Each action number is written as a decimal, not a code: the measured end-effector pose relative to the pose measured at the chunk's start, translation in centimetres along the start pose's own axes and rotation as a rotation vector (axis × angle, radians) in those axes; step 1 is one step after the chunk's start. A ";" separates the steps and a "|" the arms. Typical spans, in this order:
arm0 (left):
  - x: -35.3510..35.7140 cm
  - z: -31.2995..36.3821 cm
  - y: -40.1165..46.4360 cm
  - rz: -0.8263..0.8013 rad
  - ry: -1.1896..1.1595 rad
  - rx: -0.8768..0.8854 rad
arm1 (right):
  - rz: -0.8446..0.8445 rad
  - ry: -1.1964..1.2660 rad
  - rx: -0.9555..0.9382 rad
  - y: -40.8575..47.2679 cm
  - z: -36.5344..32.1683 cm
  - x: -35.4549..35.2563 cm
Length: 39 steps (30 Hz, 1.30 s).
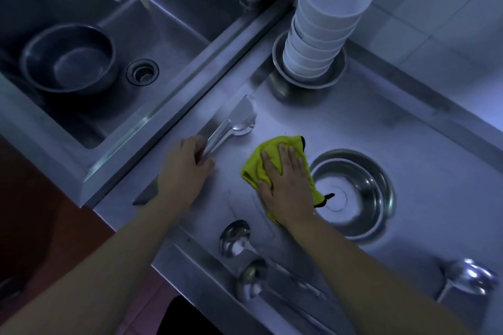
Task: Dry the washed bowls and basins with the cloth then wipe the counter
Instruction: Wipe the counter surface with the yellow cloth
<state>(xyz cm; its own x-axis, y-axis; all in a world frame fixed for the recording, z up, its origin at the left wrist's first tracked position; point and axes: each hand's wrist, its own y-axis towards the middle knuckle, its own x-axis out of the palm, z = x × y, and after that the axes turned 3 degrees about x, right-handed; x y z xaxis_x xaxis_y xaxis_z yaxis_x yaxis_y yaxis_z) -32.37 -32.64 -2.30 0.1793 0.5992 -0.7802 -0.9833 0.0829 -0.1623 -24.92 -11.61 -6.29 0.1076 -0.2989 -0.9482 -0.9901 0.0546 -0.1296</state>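
Counter (367, 122) of steel is pressed under a yellow cloth (269, 160), held flat by the spread right hand (285, 182). Just right of that hand sits a steel basin (381, 193); beyond it, stacked white bowls (326, 27). Tongs (231, 128) are gripped by the closed left hand (185, 168).

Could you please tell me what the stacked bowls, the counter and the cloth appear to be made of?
Stacked bowls: matte white, probably plastic or melamine. Counter: brushed stainless steel, judging by its dull grey sheen. Cloth: soft yellow fabric, likely microfibre, creased under the right hand.
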 end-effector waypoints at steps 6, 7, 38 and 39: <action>-0.6 0.6 -7.3 -0.048 -0.010 0.223 | -0.070 -0.022 -0.126 -3.4 0.1 -0.2; -0.3 0.6 -8.7 -0.125 -0.050 0.227 | -0.075 -0.026 -0.132 -4.0 0.2 -0.3; -8.8 -6.0 -4.9 -0.099 0.033 0.179 | -0.107 -0.128 -0.068 -9.3 -1.9 0.5; -9.5 -6.5 -4.8 -0.094 0.031 0.186 | -0.119 -0.127 -0.107 -7.9 -2.8 0.8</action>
<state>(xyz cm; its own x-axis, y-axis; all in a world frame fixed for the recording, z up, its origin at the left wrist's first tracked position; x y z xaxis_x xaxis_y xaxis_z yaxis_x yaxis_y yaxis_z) -29.20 -43.90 1.97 0.2690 0.5575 -0.7854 -0.9506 0.2847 -0.1235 -17.26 -14.99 -5.21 0.2285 -0.1738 -0.9579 -0.9729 -0.0773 -0.2180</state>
